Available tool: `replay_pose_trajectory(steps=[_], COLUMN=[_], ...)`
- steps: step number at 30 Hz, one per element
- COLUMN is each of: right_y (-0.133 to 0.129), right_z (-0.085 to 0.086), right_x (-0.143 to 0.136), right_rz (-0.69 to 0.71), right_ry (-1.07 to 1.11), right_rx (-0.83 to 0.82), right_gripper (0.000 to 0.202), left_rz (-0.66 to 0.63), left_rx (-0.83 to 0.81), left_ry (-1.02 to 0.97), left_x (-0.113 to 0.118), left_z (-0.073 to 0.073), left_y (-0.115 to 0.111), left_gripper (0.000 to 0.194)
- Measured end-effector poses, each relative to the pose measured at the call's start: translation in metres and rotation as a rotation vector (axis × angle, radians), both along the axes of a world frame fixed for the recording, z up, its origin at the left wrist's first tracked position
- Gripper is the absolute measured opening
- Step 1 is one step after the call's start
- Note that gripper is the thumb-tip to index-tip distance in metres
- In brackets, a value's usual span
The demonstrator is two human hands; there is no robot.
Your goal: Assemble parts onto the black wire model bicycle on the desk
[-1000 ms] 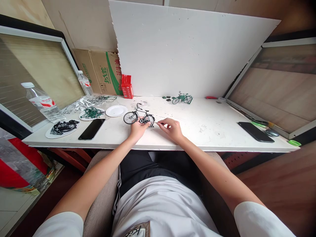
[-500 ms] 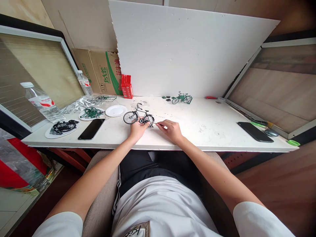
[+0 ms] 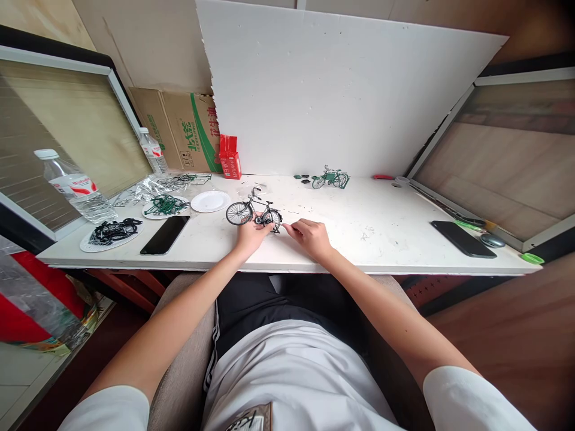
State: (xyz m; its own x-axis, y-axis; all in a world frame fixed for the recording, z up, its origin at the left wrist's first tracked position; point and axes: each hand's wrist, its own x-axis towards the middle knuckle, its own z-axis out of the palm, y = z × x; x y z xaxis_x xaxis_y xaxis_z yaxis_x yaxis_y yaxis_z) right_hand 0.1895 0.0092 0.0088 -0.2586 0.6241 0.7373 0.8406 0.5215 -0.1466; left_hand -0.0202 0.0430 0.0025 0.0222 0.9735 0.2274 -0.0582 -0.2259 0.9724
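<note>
A small black model bicycle (image 3: 239,213) is held upright over the white table, its front wheel to the left. My left hand (image 3: 251,234) grips it from below, near the pedals and rear wheel. My right hand (image 3: 309,236) is just right of the rear wheel, thumb and forefinger pinched together and pointing at the wheel. Whatever is between those fingertips is too small to make out. Behind, a green model bicycle (image 3: 330,178) stands near the white board, with small green and black pieces to its left.
On the left of the table (image 3: 359,263) are plates with black parts (image 3: 115,231) and green parts (image 3: 165,205), a bare plate (image 3: 210,202), a phone (image 3: 165,235) and two bottles (image 3: 81,187). A dark phone-like object (image 3: 463,238) lies at the right.
The black bicycle has shifted very slightly right in my left hand. The thin dark piece seen at my right fingertips before no longer shows clearly.
</note>
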Motion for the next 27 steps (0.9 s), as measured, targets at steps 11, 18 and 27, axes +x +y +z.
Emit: replay_pose_trajectory(steps=[11,18,27], right_y=[-0.006,-0.005,0.001], right_z=[0.008,0.007,0.003], right_x=[-0.007,-0.005,-0.005], right_rz=[-0.099,-0.019,-0.129], right_ry=[-0.188,-0.172,-0.258], right_rx=[-0.197,-0.249,-0.204], right_gripper=[0.036,0.019,0.043], left_rz=[0.001,0.044,0.065], left_rx=[0.08,0.09,0.122], left_ry=[0.035,0.068,0.131], left_x=[0.002,0.001,0.001], left_z=[-0.002,-0.003,-0.003], left_y=[-0.001,0.002,-0.002], left_gripper=[0.042,0.04,0.039])
